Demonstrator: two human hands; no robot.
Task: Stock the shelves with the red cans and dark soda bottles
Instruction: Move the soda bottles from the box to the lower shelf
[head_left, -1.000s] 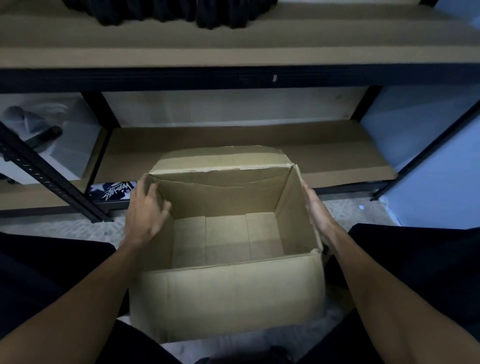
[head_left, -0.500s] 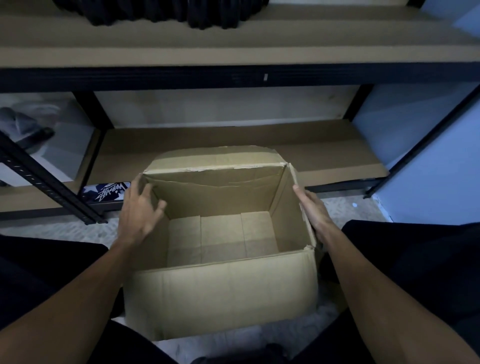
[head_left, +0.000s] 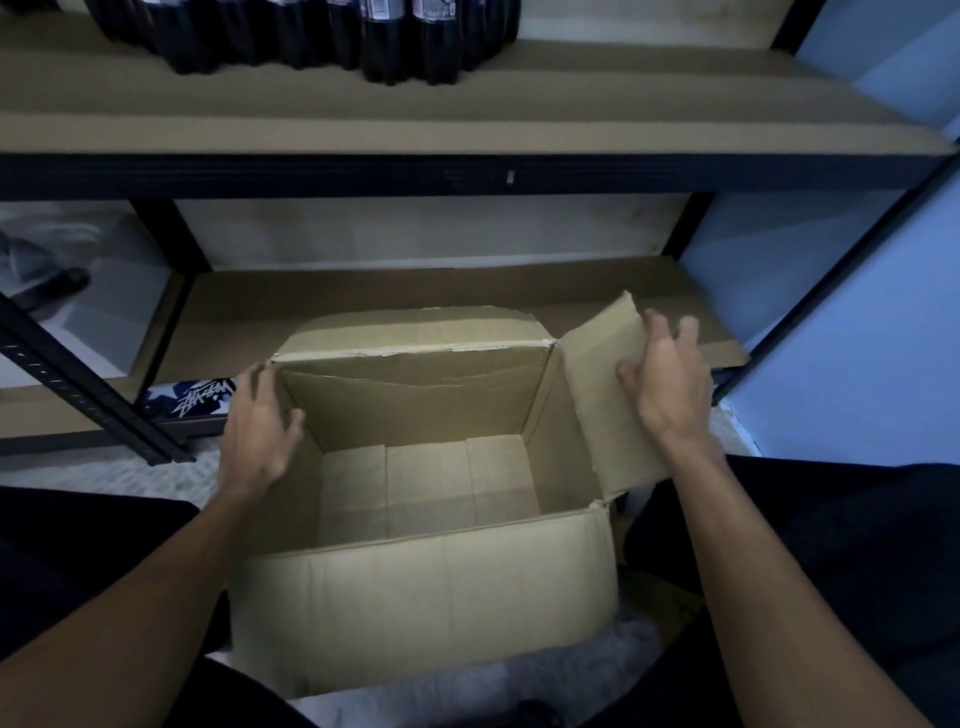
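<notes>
Several dark soda bottles stand in a cluster on the upper shelf, only their lower halves in view. No red cans show. Below me sits an open cardboard box with nothing inside it. My left hand rests on the box's left wall at its top edge, fingers spread. My right hand grips the right flap, which stands raised and angled outward.
The lower shelf lies just behind the box, lined with flat cardboard. Black steel uprights frame the rack. A pale blue wall closes the right side. My dark-clothed legs flank the box on a light speckled floor.
My right hand has lifted from the box's right wall and swung the right flap up and outward. The view tilted up, showing more of the bottles. My left hand barely moved.
</notes>
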